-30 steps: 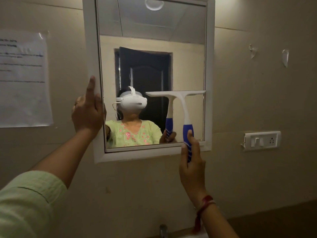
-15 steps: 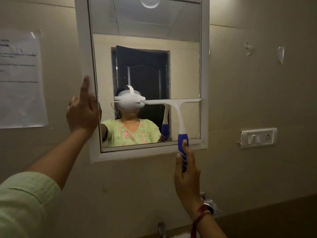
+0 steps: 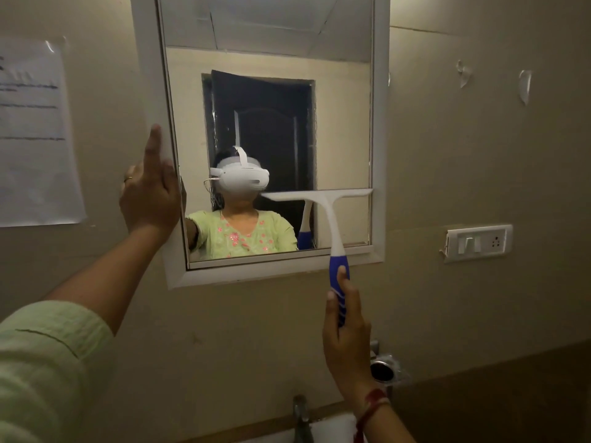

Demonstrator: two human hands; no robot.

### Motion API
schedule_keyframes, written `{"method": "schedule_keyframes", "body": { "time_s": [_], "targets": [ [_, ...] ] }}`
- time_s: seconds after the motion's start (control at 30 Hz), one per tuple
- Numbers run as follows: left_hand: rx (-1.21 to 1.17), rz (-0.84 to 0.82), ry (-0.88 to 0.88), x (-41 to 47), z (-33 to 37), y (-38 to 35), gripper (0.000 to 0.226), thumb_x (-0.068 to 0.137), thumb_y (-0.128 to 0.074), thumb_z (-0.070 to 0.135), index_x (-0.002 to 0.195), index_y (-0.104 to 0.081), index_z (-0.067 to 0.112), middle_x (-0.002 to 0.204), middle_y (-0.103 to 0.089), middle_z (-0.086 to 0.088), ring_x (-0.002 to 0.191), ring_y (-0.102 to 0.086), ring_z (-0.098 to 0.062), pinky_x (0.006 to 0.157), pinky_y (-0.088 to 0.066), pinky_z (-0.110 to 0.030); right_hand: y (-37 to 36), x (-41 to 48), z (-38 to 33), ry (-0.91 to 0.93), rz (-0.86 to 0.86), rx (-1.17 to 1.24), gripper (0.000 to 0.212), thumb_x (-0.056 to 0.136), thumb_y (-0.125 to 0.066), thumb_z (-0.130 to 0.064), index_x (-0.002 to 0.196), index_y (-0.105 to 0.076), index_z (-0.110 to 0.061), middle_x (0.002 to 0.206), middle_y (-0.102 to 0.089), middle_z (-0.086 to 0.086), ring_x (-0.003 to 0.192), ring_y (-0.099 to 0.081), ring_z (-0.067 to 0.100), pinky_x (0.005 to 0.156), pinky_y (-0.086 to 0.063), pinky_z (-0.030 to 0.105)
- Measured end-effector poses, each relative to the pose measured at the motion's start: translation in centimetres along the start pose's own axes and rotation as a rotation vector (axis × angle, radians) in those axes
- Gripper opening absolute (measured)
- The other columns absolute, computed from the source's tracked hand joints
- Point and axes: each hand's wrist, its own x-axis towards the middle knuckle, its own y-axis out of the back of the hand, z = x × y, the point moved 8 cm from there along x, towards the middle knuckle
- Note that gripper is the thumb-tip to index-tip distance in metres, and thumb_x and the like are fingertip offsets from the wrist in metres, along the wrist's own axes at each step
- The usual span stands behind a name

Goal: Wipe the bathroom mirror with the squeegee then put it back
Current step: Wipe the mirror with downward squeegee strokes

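Observation:
A white-framed mirror (image 3: 379, 123) hangs on the beige wall ahead. The squeegee (image 3: 329, 215) has a white T-shaped head and a blue handle. Its blade lies flat against the lower right part of the glass, reaching the right frame. My right hand (image 3: 347, 340) is closed around the blue handle below the mirror's bottom edge. My left hand (image 3: 150, 193) presses against the mirror's left frame, index finger pointing up and the other fingers around the frame's edge. The glass reflects a person in a light green top wearing a white headset.
A taped paper notice (image 3: 35, 135) hangs on the wall at left. A white switch and socket plate (image 3: 478, 242) is mounted right of the mirror. Below are a metal tap (image 3: 302, 417), a round chrome fitting (image 3: 382, 370) and a dark ledge at lower right.
The squeegee has slid down the right side of the glass, my right hand dropping with it. My left hand has stayed on the left frame.

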Motion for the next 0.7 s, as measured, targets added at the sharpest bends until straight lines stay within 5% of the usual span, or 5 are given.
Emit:
{"method": "schedule_keyframes", "body": {
  "time_s": [0.17, 0.53, 0.7],
  "targets": [
    [-0.007, -0.003, 0.005, -0.1, 0.0, 0.0, 0.048, 0.098, -0.027, 0.034, 0.145, -0.019, 0.031, 0.1, -0.059, -0.027, 0.092, -0.053, -0.042, 0.076, -0.043, -0.053, -0.1, -5.5, 2.2, -0.045, -0.061, -0.073, 0.05, 0.089, -0.039, -0.032, 0.129, -0.023, -0.056, 0.081, -0.053, -0.004, 0.061, -0.053, 0.01, 0.055, -0.047, 0.02],
    [-0.024, 0.007, 0.017, -0.1, -0.2, 0.0, 0.048, 0.097, -0.025, 0.037, 0.145, -0.02, 0.032, 0.093, -0.058, -0.028, 0.088, -0.054, -0.042, 0.072, -0.044, -0.052, 0.1, -4.1, 1.1, -0.098, -0.011, -0.004, 0.043, 0.089, -0.04, -0.034, 0.125, -0.031, -0.056, 0.093, -0.053, -0.009, 0.066, -0.056, 0.013, 0.057, -0.055, 0.031],
    [-0.035, 0.01, 0.039, -0.1, -0.2, 0.1, 0.049, 0.096, -0.025, 0.037, 0.144, -0.021, 0.032, 0.098, -0.058, -0.029, 0.091, -0.053, -0.044, 0.075, -0.043, -0.054, 0.2, -7.0, 2.3, -0.143, -0.024, -0.034, 0.054, 0.087, -0.041, -0.033, 0.124, -0.021, -0.067, 0.098, -0.054, -0.009, 0.071, -0.057, 0.009, 0.06, -0.053, 0.023]
  ]
}}
